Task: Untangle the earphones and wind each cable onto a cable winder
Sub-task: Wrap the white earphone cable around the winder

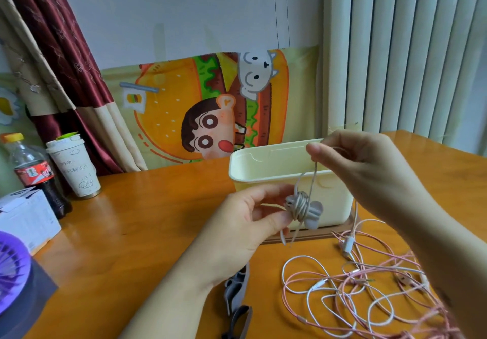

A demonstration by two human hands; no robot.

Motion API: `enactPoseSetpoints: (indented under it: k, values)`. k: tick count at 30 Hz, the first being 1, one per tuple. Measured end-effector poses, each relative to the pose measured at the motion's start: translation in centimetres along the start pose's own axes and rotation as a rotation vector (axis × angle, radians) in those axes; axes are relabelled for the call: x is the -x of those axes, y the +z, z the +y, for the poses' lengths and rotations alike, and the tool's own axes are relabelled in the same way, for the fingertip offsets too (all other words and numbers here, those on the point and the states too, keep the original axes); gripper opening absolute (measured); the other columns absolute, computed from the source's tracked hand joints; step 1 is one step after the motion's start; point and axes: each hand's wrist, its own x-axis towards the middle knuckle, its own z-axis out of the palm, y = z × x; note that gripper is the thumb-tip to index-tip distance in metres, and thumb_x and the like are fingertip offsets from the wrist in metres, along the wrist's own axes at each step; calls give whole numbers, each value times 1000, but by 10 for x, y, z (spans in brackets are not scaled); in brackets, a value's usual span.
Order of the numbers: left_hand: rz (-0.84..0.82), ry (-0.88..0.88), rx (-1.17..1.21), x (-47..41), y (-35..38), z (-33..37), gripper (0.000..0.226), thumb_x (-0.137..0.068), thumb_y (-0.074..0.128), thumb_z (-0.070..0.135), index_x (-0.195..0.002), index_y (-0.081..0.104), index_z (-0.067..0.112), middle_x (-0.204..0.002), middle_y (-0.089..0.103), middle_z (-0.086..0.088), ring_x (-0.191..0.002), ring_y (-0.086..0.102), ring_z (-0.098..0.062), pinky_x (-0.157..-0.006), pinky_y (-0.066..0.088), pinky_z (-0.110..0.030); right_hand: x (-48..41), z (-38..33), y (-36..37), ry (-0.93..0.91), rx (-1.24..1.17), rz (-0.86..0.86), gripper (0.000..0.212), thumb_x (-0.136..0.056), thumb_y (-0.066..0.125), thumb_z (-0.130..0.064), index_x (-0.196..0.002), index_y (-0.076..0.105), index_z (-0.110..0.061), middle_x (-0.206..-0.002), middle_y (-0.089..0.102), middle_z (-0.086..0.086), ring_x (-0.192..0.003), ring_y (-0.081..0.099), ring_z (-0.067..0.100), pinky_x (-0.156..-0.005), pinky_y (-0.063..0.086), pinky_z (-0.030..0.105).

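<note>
My left hand [245, 222] pinches one end of a grey bone-shaped cable winder [313, 213] held in the air in front of a cream tub. A pale earphone cable [300, 204] is wrapped several turns round its middle. My right hand [353, 159] pinches the free run of that cable above the winder, pulling it taut upward. Two short ends hang below the winder. On the table at lower right lies a loose tangle of pink and white earphone cables [353, 286]. More grey winders [235, 291] lie near my left forearm.
A cream plastic tub [242, 164] stands on the orange table [147, 222] behind my hands. At the left are a cola bottle [34, 172], a paper cup [75, 167], a white box [26, 217] and a purple fan [11, 270]. A dark strap [237, 323] lies by the front edge.
</note>
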Motion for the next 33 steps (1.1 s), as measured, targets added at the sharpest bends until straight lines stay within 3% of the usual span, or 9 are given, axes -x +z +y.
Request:
enactPoseSetpoints:
  k: [2,4,6,10,18,21,24,28,33]
  values:
    - [-37,-3,56,0,1,0,34,-83,65,11,-115,65,23,-112,73,0,-105,67,-14,-86,54,-24,0,4,3,49,-127,23,45,-70,58,-57,-67,64,-13,-44,39,-12,-45,32,4,-47,27,15]
    - [-55,-10,131,0,1,0,33,-82,69,14,-114,67,23,-110,73,-2,-104,68,-16,-83,54,-26,2,6,7,99,-270,32,48,-67,60,-61,-67,64,-13,-50,34,-7,-52,30,12,-54,26,29]
    - [-68,-6,207,1,2,2,32,-79,70,15,-110,72,24,-109,73,-1,-103,68,-16,-81,54,-24,3,5,12,142,-400,33,45,-67,61,-58,-66,62,-13,-58,30,7,-57,26,21,-58,23,38]
    - [-70,-6,242,0,2,4,30,-81,69,13,-109,71,23,-108,73,0,-102,68,-15,-80,55,-24,5,4,16,182,-528,40,43,-65,64,-58,-65,63,-15,-56,28,4,-56,24,22,-58,17,42]
    - [0,37,325,0,4,11,32,-75,68,14,-101,76,30,-106,73,2,-97,68,-13,-75,55,-23,7,8,16,198,-362,45,37,-72,59,-51,-64,62,-15,-60,35,10,-54,31,16,-51,27,28]
    - [52,43,447,-1,4,13,29,-74,71,13,-98,77,27,-104,73,1,-92,69,-11,-71,56,-22,11,11,26,250,-338,-44,53,-75,57,-50,-75,62,3,-59,38,10,-52,30,15,-47,24,22]
    - [129,16,599,-4,4,14,29,-72,63,6,-86,80,24,-96,75,-3,-83,72,-13,-64,57,-23,19,13,43,274,-305,-153,37,-90,55,-34,-73,62,-2,-48,34,-8,-46,26,5,-42,22,15]
    - [252,-17,734,-7,0,15,28,-70,58,5,-92,74,13,-94,75,-9,-82,73,-18,-67,60,-27,26,10,52,162,-204,-213,36,-92,53,-36,-61,57,-18,-47,32,-11,-44,26,4,-43,22,16]
    - [413,-59,716,-8,-6,9,25,-81,56,0,-99,69,12,-89,76,-6,-77,71,-13,-72,59,-28,32,5,57,-42,102,-328,28,-96,48,-32,-83,64,-13,-57,50,-4,-55,43,14,-54,37,29]
